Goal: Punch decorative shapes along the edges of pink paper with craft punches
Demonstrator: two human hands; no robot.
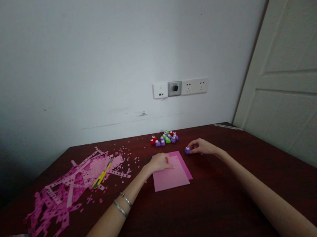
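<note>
My left hand [159, 163] rests on the top edge of a small stack of pink paper sheets [171, 175] in the middle of the dark wooden table [213, 207], fingers curled down against the paper. My right hand [202, 146] reaches just past the sheets and pinches a small purple paper punch [188, 150] that stands on the table. Behind both hands sits a cluster of several small punches [164, 138] in purple, green and red.
A heap of cut pink paper strips and punched scraps [69, 188] covers the table's left side, with a yellow pair of scissors [102, 174] lying in it. Wall sockets [180, 88] are on the white wall behind. A white door [293, 81] stands at the right.
</note>
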